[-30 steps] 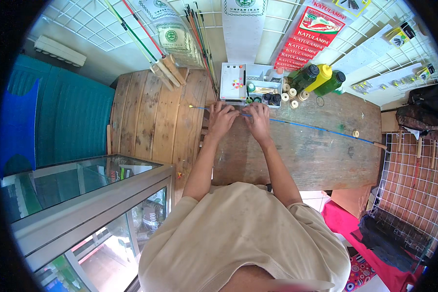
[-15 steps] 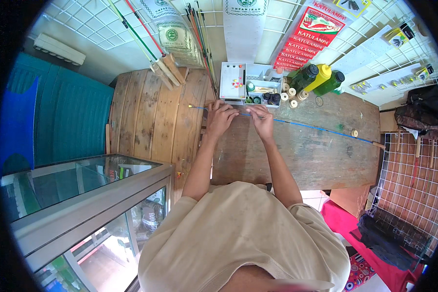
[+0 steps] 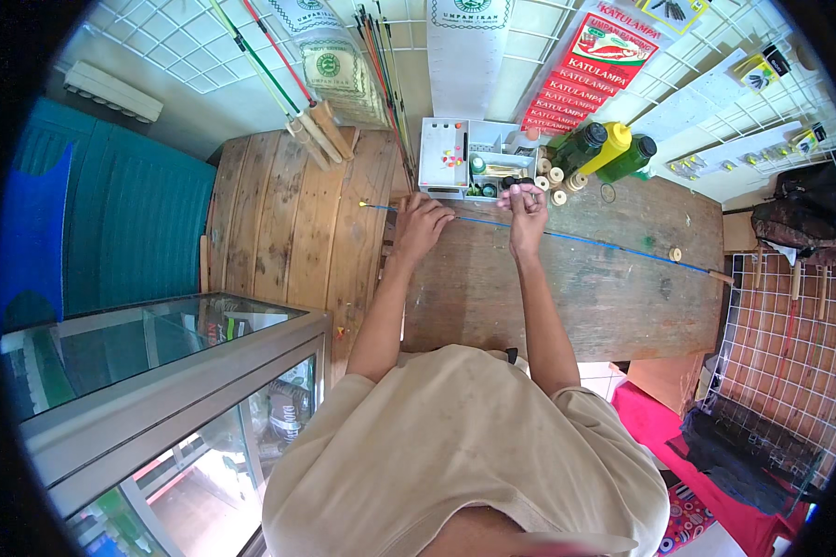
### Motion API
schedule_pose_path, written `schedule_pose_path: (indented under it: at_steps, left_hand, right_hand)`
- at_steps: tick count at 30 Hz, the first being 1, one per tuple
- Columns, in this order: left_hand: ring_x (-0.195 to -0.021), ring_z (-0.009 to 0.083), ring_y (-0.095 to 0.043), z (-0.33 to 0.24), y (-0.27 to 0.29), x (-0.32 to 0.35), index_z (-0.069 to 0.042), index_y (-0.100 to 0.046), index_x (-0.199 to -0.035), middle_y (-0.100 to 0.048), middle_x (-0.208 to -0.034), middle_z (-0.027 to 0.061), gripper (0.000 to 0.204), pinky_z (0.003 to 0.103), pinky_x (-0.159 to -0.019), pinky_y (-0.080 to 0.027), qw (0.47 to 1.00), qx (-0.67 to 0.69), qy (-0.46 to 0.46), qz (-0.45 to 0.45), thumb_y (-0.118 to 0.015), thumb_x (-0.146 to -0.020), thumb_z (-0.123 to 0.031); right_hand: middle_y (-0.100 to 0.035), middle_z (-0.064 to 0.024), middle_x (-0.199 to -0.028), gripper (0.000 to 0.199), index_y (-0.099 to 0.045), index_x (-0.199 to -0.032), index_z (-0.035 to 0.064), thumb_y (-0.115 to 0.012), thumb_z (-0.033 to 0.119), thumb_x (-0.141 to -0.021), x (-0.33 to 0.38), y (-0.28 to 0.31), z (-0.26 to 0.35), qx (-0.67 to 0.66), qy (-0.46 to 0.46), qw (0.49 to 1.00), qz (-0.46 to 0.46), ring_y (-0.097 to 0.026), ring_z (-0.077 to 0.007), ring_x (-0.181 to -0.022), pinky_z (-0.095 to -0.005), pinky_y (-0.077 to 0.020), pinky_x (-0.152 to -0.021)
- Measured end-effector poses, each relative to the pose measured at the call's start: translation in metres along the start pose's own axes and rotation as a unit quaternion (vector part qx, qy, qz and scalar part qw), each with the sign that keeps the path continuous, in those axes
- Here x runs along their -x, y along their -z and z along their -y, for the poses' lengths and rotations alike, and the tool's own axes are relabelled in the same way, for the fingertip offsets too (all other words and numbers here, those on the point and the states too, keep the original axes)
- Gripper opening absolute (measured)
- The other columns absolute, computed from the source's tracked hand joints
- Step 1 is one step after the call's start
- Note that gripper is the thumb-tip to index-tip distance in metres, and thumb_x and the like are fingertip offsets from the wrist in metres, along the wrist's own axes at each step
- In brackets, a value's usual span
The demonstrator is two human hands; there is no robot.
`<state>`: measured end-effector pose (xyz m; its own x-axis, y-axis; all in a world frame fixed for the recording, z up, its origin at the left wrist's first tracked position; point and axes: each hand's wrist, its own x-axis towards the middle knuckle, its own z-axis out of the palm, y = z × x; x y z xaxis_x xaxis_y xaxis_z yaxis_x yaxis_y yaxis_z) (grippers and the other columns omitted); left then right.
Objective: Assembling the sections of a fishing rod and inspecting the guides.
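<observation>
A: Left end first. Teal panel [image 3: 149, 195] upright at far left; nearer you, a glass cabinet [image 3: 190, 376] with a metal frame.

B: Next, the plank worktop [image 3: 274, 241]. Along its far edge you have several wood-handled rods [image 3: 323, 119] leaning toward the wall.

A: And your blue rod [image 3: 622, 249]?

B: Lying crosswise in front of you. Yellow tip [image 3: 363, 204] on the left, over the planks; the shaft runs right across the broad worktop [image 3: 585, 316].

A: Your left hand [image 3: 424, 224]?

B: Over the rod, close to the tip end. Fingers bent and closed on the shaft. Just beyond, a white tray [image 3: 429, 169]: small bright pieces in its left part, little containers in its right compartments.

A: Your right hand [image 3: 528, 210]?

B: By the tray's near right corner, above the rod. Fingers drawn together; whether they pinch something thin, I cannot tell from here.

A: Further right, past your hand?

B: Wooden spools [image 3: 556, 175] clustered beside the tray. Behind them, a yellow bottle [image 3: 613, 144] between two darker green ones. One lone spool [image 3: 675, 253] sits just beside your rod, whose wooden grip [image 3: 721, 277] reaches the right edge. Beyond that edge, a white wire grid [image 3: 780, 362].
</observation>
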<state>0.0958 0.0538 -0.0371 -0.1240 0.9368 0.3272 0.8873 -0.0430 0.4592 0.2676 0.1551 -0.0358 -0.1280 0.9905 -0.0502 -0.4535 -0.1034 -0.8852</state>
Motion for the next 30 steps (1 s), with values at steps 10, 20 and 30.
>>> schedule_pose_path:
  at_steps: [10,20,30]
  left_hand:
    - [-0.098,0.0213,-0.053,0.0,-0.002,-0.003,-0.013,-0.071,-0.089,-0.065,-0.087,-0.0005,0.014,0.039,-0.086,-0.038,1.0,0.002,-0.015,0.006,-0.066,-0.082,-0.023]
    - [-0.099,0.022,-0.052,-0.001,0.001,-0.001,-0.013,-0.069,-0.09,-0.064,-0.09,-0.0008,0.013,0.04,-0.086,-0.039,0.999,-0.032,-0.019,-0.003,-0.065,-0.082,-0.022]
    - [-0.1,0.0236,-0.053,-0.007,0.008,-0.004,-0.01,-0.067,-0.089,-0.064,-0.095,-0.0008,0.012,0.04,-0.085,-0.042,0.998,-0.017,-0.03,-0.044,-0.067,-0.08,-0.018]
  right_hand:
    - [-0.066,0.0002,-0.074,0.009,-0.074,-0.089,0.0061,-0.07,0.004,-0.081,0.008,-0.003,-0.002,0.277,0.041,0.953,0.113,-0.048,-0.0049,-0.061,-0.0211,-0.0401,-0.057]
    - [-0.069,-0.0134,-0.083,0.016,-0.072,-0.094,0.007,-0.07,0.01,-0.079,0.011,-0.017,0.001,0.48,0.104,0.851,0.186,-0.063,-0.0257,-0.071,-0.035,-0.049,-0.064]
    - [-0.067,-0.0154,-0.088,0.015,-0.073,-0.087,0.0078,-0.065,0.004,-0.075,0.006,-0.017,-0.016,0.535,0.148,0.793,0.251,-0.06,-0.0342,-0.088,-0.0424,-0.0509,-0.076]
